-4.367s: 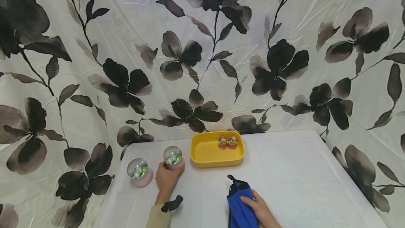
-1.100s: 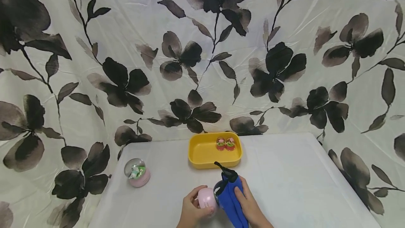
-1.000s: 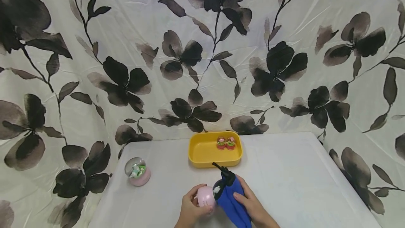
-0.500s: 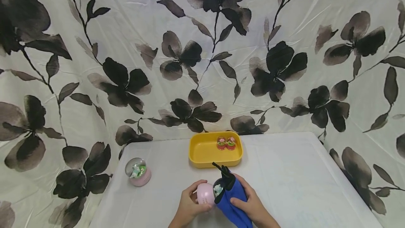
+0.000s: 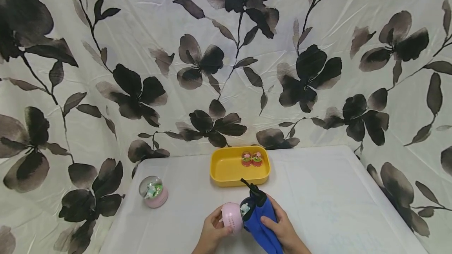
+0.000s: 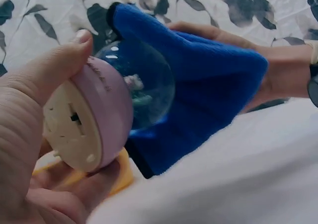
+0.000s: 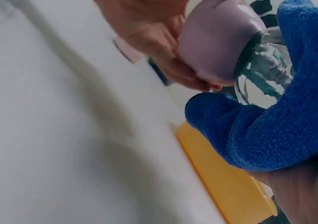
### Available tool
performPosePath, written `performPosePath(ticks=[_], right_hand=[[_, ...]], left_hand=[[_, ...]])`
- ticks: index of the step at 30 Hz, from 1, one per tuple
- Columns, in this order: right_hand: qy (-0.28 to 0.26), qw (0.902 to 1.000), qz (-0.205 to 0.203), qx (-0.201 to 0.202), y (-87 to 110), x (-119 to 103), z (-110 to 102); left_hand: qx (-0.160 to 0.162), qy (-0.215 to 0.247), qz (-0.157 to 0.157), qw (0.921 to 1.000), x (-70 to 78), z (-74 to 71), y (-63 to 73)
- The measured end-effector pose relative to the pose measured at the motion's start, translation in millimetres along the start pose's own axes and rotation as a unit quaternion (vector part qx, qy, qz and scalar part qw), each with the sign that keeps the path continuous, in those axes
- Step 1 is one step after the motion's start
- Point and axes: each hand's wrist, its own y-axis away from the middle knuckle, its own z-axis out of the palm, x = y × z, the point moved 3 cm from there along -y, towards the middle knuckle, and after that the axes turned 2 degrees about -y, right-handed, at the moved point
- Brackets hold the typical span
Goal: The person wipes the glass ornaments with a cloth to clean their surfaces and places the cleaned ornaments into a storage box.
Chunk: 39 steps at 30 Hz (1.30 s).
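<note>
My left hand grips a snow globe by its pink base, thumb on one side and fingers on the other. The globe lies tipped on its side, glass dome toward the right; the left wrist view shows the base's cream underside with a small switch. In my right hand is a blue cloth with black edging, wrapped partly around the clear dome. Green and white figures show through the glass in the right wrist view. The cloth hides part of the dome.
A second snow globe with a pink base stands upright at the table's left. Behind the hands, a yellow tray holds two small red-based figures at its right end. A floral sheet hangs behind the white table.
The left hand has lifted the globe from left of the tray, brought it front and right, and tipped it into the cloth. Over the last second, hands and cloth shift slightly around the dome.
</note>
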Motion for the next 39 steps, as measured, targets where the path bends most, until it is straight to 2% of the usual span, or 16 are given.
performPosePath(ticks=[3, 5, 10, 12, 15, 22, 24, 26, 28, 31, 33, 35, 39], right_hand=[[0.012, 0.9999, -0.003, 0.0, 0.6, 1, -1], [0.027, 0.9995, -0.015, -0.007, 0.3, 0, -1], [0.112, 0.9922, -0.048, -0.029, -2.5, -2, 1], [0.143, 0.9875, -0.055, -0.039, -3.9, -4, 2], [0.169, 0.9823, -0.057, -0.058, -4.4, -6, 5], [0.21, 0.9711, -0.004, -0.114, -7.6, -14, 8], [0.188, 0.9718, 0.009, -0.142, -10.0, -16, 9], [0.138, 0.9748, 0.016, -0.175, -12.2, -17, 9], [0.065, 0.976, 0.015, -0.207, -13.0, -18, 8], [-0.035, 0.9684, -0.002, -0.247, -11.6, -17, 7], [-0.078, 0.9635, -0.012, -0.256, -9.9, -17, 7], [-0.107, 0.9618, -0.005, -0.252, -8.1, -15, 6], [-0.117, 0.9698, 0.053, -0.207, -2.6, -12, 3]], left_hand=[[-0.009, 0.007, -0.038, 0.9992, 4.4, 2.9, -1.0], [-0.011, -0.005, -0.047, 0.9988, 9.4, 3.5, -2.1], [-0.026, -0.068, -0.01, 0.9973, 22.8, 0.1, -4.6], [-0.038, -0.095, 0.01, 0.9947, 29.3, -2.3, -6.6], [-0.06, -0.134, 0.022, 0.9889, 39.3, -6.1, -10.2], [-0.136, -0.21, 0.039, 0.9675, 60.5, -16.4, -18.5], [-0.157, -0.211, 0.042, 0.964, 64.7, -18.8, -19.9], [-0.187, -0.192, 0.052, 0.9622, 67.0, -19.5, -21.8], [-0.221, -0.151, 0.061, 0.9617, 67.5, -18.1, -23.0], [-0.259, -0.069, 0.077, 0.9604, 63.9, -15.2, -23.0], [-0.261, -0.022, 0.087, 0.9611, 58.5, -14.0, -22.1], [-0.249, 0.01, 0.104, 0.963, 51.3, -13.6, -20.7], [-0.199, 0.038, 0.113, 0.9727, 34.2, -13.4, -17.0]])
